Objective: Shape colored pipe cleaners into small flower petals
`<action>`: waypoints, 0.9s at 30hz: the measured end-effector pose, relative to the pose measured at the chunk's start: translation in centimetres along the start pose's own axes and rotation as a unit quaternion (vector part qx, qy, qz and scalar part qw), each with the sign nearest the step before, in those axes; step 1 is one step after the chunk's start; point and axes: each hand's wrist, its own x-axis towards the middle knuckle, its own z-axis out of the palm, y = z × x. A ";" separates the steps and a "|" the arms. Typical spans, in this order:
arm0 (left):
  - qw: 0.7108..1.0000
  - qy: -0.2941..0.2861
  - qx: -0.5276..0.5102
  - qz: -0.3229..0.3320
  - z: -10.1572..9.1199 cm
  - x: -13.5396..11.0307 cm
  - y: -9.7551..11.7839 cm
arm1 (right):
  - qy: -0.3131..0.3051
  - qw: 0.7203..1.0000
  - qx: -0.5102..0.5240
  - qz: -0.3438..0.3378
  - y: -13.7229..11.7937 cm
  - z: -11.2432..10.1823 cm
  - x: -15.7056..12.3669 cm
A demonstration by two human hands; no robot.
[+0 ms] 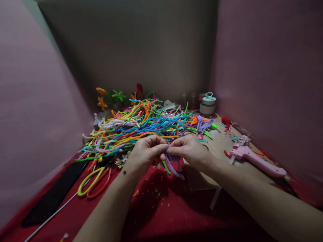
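Observation:
My left hand [145, 152] and my right hand [188, 149] meet at the middle of the view, fingertips pinched together on a lilac pipe cleaner piece [173, 165] whose loops hang below them. A short green pipe cleaner [166, 167] dangles beside it. Both hands hover just in front of a big heap of multicoloured pipe cleaners [141, 126] on the red cloth [161, 208].
Scissors with yellow and orange handles [94, 181] lie left of my forearm beside a black flat strip [54, 195]. A pink glue gun [254, 159] rests on a cardboard sheet [222, 141] at right. Finished pipe-cleaner flowers [111, 97] and a round tin [208, 105] stand at the back.

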 end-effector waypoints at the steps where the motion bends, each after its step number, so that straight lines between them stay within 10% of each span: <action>1: 1.000 0.002 -0.006 0.000 0.0 0.0 0.0 | 0.000 1.000 0.006 0.000 0.1 0.1 0.1; 19: 0.981 0.080 0.131 0.116 1.0 0.5 -0.7 | -0.006 0.986 0.153 0.064 1.0 0.7 0.2; 27: 0.998 -0.030 0.007 -0.050 1.1 0.6 -0.7 | 0.104 0.944 0.312 0.023 1.3 0.3 1.0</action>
